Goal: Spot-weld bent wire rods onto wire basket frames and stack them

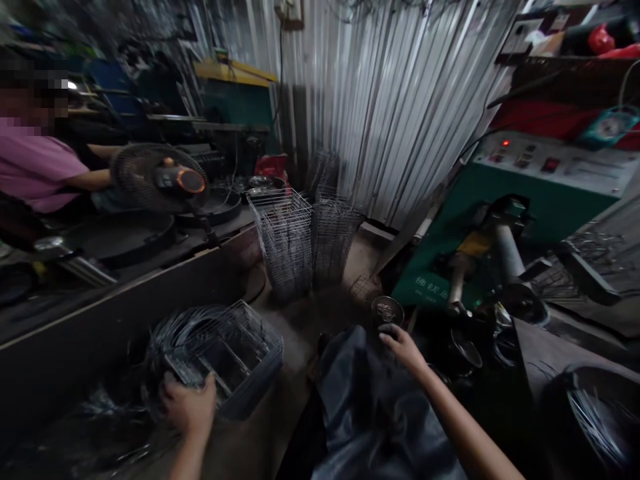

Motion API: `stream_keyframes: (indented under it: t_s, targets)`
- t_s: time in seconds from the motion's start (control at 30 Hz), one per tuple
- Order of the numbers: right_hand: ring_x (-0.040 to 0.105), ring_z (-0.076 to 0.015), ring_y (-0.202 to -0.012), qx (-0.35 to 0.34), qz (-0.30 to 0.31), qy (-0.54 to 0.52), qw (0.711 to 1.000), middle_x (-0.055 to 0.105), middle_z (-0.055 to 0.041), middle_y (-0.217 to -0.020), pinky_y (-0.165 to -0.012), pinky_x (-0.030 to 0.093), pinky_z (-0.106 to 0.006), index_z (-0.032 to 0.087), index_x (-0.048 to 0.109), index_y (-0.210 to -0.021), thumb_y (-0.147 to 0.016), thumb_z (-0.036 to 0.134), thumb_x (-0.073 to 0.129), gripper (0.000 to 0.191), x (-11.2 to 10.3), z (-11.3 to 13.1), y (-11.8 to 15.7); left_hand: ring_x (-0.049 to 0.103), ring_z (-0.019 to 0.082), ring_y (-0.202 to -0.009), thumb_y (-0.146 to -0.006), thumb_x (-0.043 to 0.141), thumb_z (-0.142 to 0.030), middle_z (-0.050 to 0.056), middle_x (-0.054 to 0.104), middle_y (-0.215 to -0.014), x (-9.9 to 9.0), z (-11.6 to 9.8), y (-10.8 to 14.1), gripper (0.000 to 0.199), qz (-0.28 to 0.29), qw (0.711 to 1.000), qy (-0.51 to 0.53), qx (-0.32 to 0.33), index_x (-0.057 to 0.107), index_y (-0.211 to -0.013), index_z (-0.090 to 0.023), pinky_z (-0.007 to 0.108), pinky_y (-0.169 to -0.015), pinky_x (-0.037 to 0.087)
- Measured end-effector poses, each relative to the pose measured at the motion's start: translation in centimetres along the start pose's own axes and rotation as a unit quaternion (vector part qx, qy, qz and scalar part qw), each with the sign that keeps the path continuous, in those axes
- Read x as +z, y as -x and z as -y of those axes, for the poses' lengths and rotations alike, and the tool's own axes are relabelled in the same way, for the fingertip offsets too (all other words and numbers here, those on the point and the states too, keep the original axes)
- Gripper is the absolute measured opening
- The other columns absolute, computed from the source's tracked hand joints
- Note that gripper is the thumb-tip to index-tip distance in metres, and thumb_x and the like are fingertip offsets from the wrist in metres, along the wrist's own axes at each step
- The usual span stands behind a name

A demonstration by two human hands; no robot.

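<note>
My left hand (190,405) is at the near left corner of a stack of rectangular wire frames (253,360), its thumb and fingers apart. It looks open; whether it touches the top frame is unclear. A coil of wire (187,327) lies against the stack's far left side. My right hand (399,343) is just before a small round bowl (387,309) with small metal pieces in it. Its darkened fingertips are drawn together, and anything between them is too small to make out. A dark, shiny apron (370,407) covers my lap.
Tall stacks of wire grids (285,247) stand ahead by the corrugated wall (370,100). To the right is a green machine (465,227) with a projecting arm. A low dark board (130,300) runs along the left, beyond it a fan (160,177) and a seated person (40,160).
</note>
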State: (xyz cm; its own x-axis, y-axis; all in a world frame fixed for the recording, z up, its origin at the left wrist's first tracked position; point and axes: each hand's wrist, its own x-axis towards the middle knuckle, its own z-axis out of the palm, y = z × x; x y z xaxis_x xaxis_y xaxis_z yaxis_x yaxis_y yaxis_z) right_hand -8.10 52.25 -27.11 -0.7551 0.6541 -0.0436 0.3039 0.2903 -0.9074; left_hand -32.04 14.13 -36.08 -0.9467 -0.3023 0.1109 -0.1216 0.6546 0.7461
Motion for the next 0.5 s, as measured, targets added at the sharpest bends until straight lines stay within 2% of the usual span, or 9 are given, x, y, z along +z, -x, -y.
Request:
stream_keyframes:
  t_s: [0.07,0.17,0.23,0.3,0.4,0.5]
  targets:
    - [0.06,-0.0241,-0.092,-0.032,-0.013,0.028,0.999,0.066,-0.0061,-0.093,-0.087,0.046,-0.037,0.019,0.062,-0.093,-0.071,0.045,0.058,0.034,-0.2,1.8,-3.3,0.043,0.04,-0.12,-0.066,0.05,-0.056,0.025,0.047,-0.126,0.7,-2.4,1.0,0.081,0.014,0.996,0.042,0.079,0.039,-0.129,-0.007,0.055,-0.098,0.034]
    - [0.058,-0.0246,-0.097,-0.064,-0.039,0.1,0.992,0.063,-0.0078,-0.1,-0.089,0.046,-0.038,0.019,0.058,-0.102,-0.071,0.043,0.061,0.04,-0.2,4.8,-9.8,0.056,0.031,-0.106,-0.07,0.05,-0.055,0.016,0.06,-0.11,4.5,-5.7,3.2,0.06,0.162,0.971,0.147,0.094,0.052,-0.114,-0.014,0.046,-0.095,0.042]
    - [0.055,-0.0261,-0.104,-0.09,-0.064,0.162,0.981,0.059,-0.0103,-0.108,-0.093,0.044,-0.04,0.018,0.056,-0.108,-0.069,0.041,0.064,0.046,0.0,6.9,-15.0,0.059,0.029,-0.1,-0.067,0.053,-0.054,0.013,0.064,-0.101,8.6,-7.9,4.7,0.055,0.274,0.938,0.201,0.067,0.055,-0.106,-0.016,0.044,-0.093,0.044]
    - [0.051,-0.0278,-0.11,-0.115,-0.084,0.219,0.965,0.056,-0.0125,-0.114,-0.097,0.041,-0.042,0.018,0.053,-0.114,-0.067,0.04,0.068,0.053,0.6,9.0,-20.6,0.06,0.027,-0.099,-0.065,0.056,-0.052,0.012,0.065,-0.1,13.2,-10.3,6.0,0.052,0.355,0.902,0.242,0.037,0.055,-0.103,-0.016,0.042,-0.093,0.044]
    - [0.044,-0.0312,-0.117,-0.147,-0.1,0.279,0.944,0.05,-0.0166,-0.12,-0.101,0.036,-0.045,0.014,0.047,-0.123,-0.066,0.04,0.071,0.067,1.9,11.7,-29.4,0.06,0.025,-0.099,-0.064,0.062,-0.042,0.011,0.065,-0.101,20.5,-13.9,6.9,0.046,0.423,0.865,0.268,-0.022,0.056,-0.102,-0.017,0.04,-0.092,0.044]
    - [0.034,-0.0342,-0.126,-0.239,-0.09,0.319,0.913,0.04,-0.019,-0.13,-0.104,0.029,-0.051,0.013,0.038,-0.132,-0.069,0.041,0.071,0.077,3.2,13.0,-37.6,0.062,0.023,-0.093,-0.064,0.065,-0.03,0.011,0.066,-0.095,27.9,-16.0,7.0,0.041,0.452,0.848,0.264,-0.081,0.057,-0.102,-0.015,0.038,-0.09,0.045]
